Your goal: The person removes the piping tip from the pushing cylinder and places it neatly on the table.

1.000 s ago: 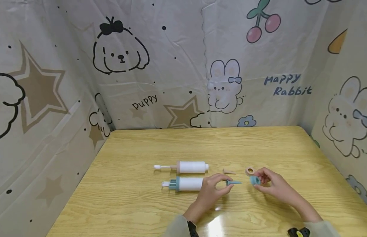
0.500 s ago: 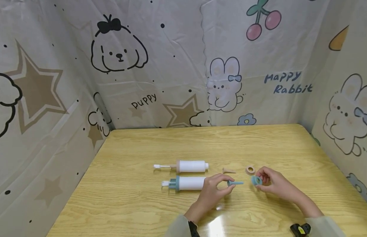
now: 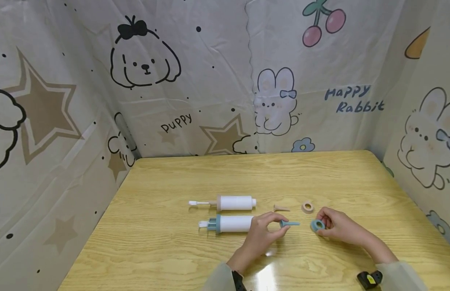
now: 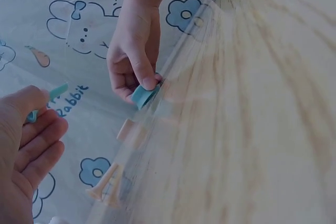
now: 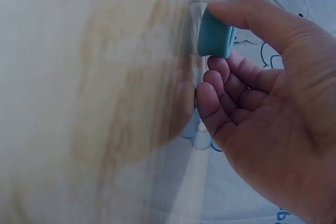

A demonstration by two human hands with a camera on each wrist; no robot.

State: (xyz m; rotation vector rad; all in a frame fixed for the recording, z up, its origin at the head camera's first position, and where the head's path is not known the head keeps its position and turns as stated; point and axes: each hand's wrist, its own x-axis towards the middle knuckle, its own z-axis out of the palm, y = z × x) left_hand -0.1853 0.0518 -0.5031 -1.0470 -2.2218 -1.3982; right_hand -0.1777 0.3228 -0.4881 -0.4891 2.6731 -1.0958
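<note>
My left hand point(image 3: 278, 226) pinches the wide end of a small blue nozzle point(image 3: 289, 223) just above the table, right of a white tube with a blue collar point(image 3: 230, 223). In the left wrist view the blue nozzle point(image 4: 51, 97) sticks out past the left hand point(image 4: 29, 129). My right hand point(image 3: 324, 224) holds a blue ring point(image 3: 317, 225) low at the tabletop, thumb on its rim. The right wrist view shows the thumb of the right hand point(image 5: 220, 77) over the blue ring point(image 5: 216, 36); the left wrist view shows the same blue ring point(image 4: 143, 95).
A second white tube with a beige collar point(image 3: 233, 202) lies behind the blue one. A beige nozzle point(image 3: 281, 208) and a beige ring point(image 3: 307, 207) lie behind the hands. Printed cloth walls point(image 3: 210, 81) enclose the wooden table point(image 3: 167, 250) on three sides.
My right hand has lowered the blue ring down to the tabletop and a little to the right. The left hand with the blue nozzle has hardly moved.
</note>
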